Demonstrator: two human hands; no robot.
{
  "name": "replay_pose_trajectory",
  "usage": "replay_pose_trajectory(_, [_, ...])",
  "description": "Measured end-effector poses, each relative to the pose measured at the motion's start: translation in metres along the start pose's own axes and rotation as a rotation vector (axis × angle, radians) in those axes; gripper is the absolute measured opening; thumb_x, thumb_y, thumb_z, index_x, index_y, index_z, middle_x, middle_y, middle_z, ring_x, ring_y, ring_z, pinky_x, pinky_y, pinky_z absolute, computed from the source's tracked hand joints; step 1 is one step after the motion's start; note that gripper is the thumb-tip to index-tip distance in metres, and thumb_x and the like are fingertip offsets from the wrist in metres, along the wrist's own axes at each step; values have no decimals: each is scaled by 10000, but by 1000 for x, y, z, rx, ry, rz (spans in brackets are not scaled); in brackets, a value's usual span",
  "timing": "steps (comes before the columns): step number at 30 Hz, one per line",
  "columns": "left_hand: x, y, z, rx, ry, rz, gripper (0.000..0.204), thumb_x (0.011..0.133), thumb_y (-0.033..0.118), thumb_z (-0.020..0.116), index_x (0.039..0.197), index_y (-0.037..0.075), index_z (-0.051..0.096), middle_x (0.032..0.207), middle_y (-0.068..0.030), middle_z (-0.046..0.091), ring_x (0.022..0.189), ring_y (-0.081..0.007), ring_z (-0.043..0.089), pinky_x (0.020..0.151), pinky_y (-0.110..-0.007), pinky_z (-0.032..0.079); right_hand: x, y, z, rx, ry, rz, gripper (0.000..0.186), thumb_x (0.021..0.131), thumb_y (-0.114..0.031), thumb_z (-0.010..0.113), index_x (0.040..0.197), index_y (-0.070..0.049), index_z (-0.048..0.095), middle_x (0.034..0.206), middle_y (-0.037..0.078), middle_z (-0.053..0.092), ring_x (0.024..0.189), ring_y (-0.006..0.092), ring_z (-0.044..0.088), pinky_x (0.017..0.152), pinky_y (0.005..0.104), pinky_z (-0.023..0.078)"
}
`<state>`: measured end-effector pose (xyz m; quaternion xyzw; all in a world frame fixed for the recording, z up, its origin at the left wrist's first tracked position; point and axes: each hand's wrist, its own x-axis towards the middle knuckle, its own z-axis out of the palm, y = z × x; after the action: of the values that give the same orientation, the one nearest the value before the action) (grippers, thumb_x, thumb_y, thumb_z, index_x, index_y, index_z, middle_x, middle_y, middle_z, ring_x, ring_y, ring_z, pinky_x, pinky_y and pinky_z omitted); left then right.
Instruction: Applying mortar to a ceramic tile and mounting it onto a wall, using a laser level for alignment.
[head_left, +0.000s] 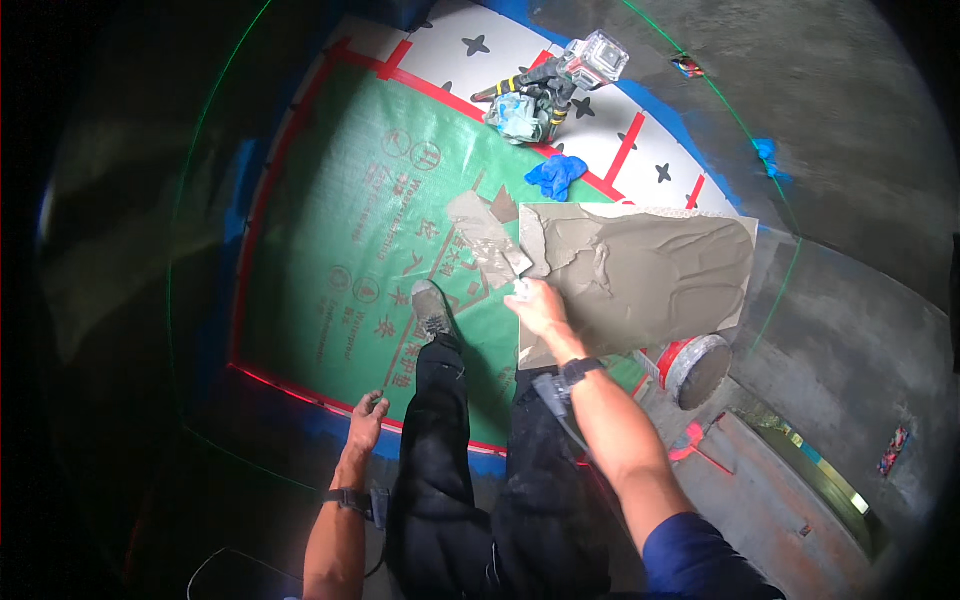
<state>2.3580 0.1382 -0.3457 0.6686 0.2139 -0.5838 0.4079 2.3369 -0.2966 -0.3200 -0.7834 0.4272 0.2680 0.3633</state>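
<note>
My right hand [541,307] is closed round the pale handle of a trowel at the left edge of a rectangular tile. The trowel's blade [482,228], smeared with grey mortar, reaches up and left over the green floor sheet. Uneven grey mortar [665,265] with ridges and lumps covers most of the tile [533,350], whose bare edges show in places. My left hand [368,415] hangs away to the left, fingers loosely curled and partly apart, with nothing visible in it.
Green protective sheet [330,230], edged with red tape, covers the floor under my shoe [431,308]. Beyond the tile lie a crumpled blue glove or cloth [556,177] and a small tripod with a camera [595,60]. A bucket [697,370] stands below the tile's right side. Dark walls surround this.
</note>
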Motion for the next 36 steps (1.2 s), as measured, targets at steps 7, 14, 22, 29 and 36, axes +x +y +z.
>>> replay_pose_trajectory(7, [3,2,-2,107,-13,79,471,938,256,585,1279,-58,501,1067,-129,635,985,-176,579,886,-320,458,-35,52,-111,-397,-114,-57,278,729,-259,692,939,-77,678,901,184,684,863,379,655,758,460,516])
replay_pose_trajectory(14, [14,-2,27,0,-39,90,442,945,236,577,1280,-43,507,1081,-124,633,1013,-191,581,918,-322,443,-65,93,-10,-700,-372,-153,254,695,-252,635,917,-148,703,896,161,690,876,371,660,779,472,535])
replay_pose_trajectory(22, [-4,7,34,64,-32,29,447,938,240,586,1284,-33,512,1140,-142,629,1075,-211,579,956,-331,433,-71,104,-34,-188,-264,-233,293,763,-309,714,812,-32,634,731,131,642,652,254,620,617,397,495])
replay_pose_trajectory(29, [-10,11,25,154,-19,53,438,934,241,585,1264,-39,524,1101,-146,639,1044,-204,584,933,-329,441,-51,48,-154,375,-391,204,150,853,-185,670,948,-80,621,624,-91,429,485,21,378,423,213,305])
replay_pose_trajectory(36, [-4,34,41,219,-26,204,427,949,255,568,1279,-10,513,1024,-94,655,931,-159,600,841,-291,473,-126,128,-112,353,-572,314,196,818,-214,729,771,-92,582,585,-40,487,450,62,457,388,231,355])
